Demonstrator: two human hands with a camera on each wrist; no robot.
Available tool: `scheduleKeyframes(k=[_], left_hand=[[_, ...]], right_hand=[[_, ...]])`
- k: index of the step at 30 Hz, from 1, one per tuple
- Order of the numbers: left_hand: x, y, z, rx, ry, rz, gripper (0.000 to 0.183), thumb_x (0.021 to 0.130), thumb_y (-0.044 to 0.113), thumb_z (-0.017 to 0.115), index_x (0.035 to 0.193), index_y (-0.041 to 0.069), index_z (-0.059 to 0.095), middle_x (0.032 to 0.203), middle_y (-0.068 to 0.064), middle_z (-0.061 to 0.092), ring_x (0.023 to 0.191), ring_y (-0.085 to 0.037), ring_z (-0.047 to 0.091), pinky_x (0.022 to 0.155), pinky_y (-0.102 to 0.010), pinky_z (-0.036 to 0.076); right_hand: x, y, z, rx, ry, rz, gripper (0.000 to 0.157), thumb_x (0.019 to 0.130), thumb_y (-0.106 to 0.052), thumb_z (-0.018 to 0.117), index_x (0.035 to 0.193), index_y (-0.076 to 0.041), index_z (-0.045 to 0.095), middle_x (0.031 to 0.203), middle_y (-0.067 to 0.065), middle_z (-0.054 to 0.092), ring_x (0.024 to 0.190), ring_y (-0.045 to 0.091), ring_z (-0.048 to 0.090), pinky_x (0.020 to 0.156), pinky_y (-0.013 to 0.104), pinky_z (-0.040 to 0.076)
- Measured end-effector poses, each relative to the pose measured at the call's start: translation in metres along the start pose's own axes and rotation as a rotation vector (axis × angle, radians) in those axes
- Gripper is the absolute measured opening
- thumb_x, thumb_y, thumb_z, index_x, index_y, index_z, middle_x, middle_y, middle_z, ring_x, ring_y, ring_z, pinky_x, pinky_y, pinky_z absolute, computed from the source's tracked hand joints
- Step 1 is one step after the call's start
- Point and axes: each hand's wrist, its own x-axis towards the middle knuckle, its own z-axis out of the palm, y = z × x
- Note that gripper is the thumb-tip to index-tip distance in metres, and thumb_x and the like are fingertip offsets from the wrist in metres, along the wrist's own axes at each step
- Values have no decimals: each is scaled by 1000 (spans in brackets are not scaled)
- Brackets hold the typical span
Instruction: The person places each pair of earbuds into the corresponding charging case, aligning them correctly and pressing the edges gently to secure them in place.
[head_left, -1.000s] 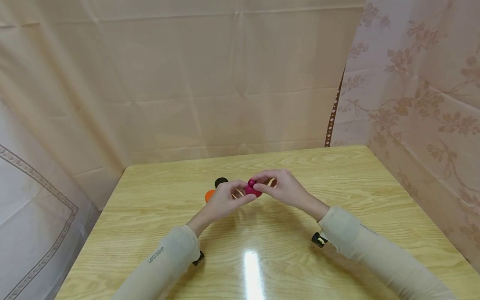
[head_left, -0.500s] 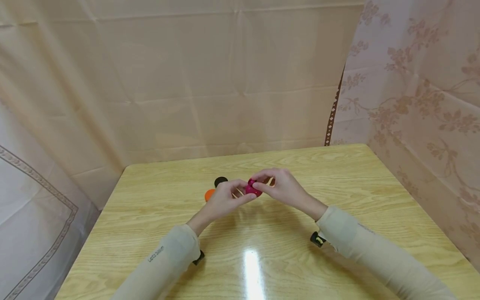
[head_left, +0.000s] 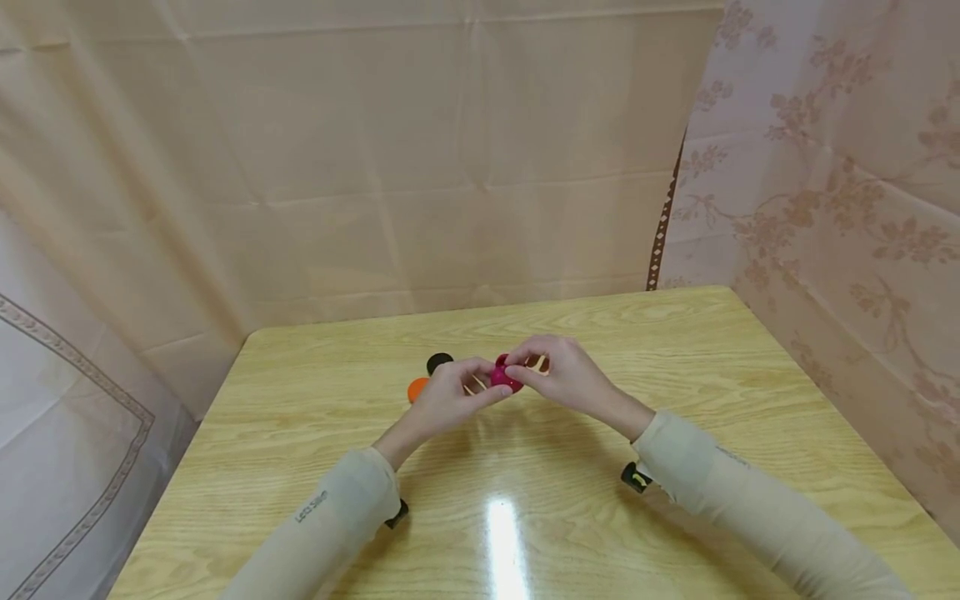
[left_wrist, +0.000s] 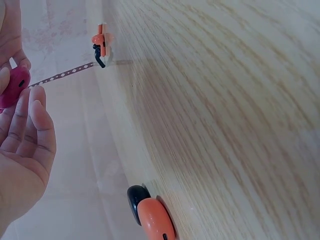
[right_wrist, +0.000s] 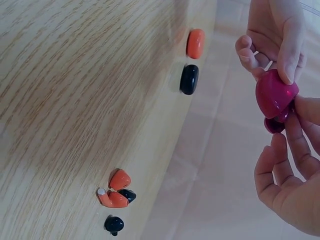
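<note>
My left hand (head_left: 453,396) holds a glossy magenta earbud charging case (right_wrist: 272,95) above the table, thumb on its side. A dark port slot shows on the case in the left wrist view. The case's small round lid (right_wrist: 273,125) stands flipped away from its body. At the opening, my right hand (head_left: 558,373) pinches a small magenta earbud (right_wrist: 286,115) between thumb and fingertips, mostly covered by the fingers. The right hand's other fingers are bent beside the case.
An orange case (right_wrist: 196,43) and a black case (right_wrist: 189,79) lie on the wooden table (head_left: 375,350), left of my hands. Orange earbuds (right_wrist: 119,199) and a black earbud (right_wrist: 114,223) lie farther right. Curtains hang behind the table.
The small magenta part at the top of the case has tilted back, and its hollow inner side now shows. Both hands stay nearly in place; the right fingertips shift slightly.
</note>
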Motion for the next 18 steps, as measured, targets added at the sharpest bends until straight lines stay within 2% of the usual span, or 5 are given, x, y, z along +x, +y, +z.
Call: scheduleKeyframes(k=[6, 11, 14, 18], left_hand=[[0, -1, 0, -9, 6, -4, 21, 92, 30, 78, 106, 15, 74, 89, 6, 70, 76, -16, 65, 69, -36, 58], [-1, -3, 0, -20, 3, -10, 21, 92, 31, 78, 106, 15, 74, 89, 5, 70, 71, -18, 65, 63, -32, 57], [-1, -3, 0, -26, 1, -11, 21, 92, 31, 78, 107, 15, 74, 89, 5, 70, 71, -17, 65, 63, -33, 57], [-1, -4, 1, -33, -5, -16, 22, 92, 31, 78, 107, 15, 74, 90, 5, 70, 72, -20, 66, 64, -33, 57]], right_hand=[[-1, 2, -4, 18, 25, 31, 15, 97, -17, 72, 110, -10, 74, 97, -3, 71, 83, 15, 63, 70, 33, 56], [-2, 10, -8, 63, 30, 115, 26, 104, -27, 62, 122, -11, 70, 108, 3, 72, 90, 22, 66, 74, 38, 55], [-3, 17, -11, 140, -47, 180, 34, 106, -33, 56, 129, -10, 67, 114, 6, 71, 96, 29, 67, 77, 43, 56], [-5, 26, -11, 351, -257, 333, 49, 109, -42, 44, 137, -6, 61, 118, 11, 67, 105, 39, 63, 87, 55, 53]])
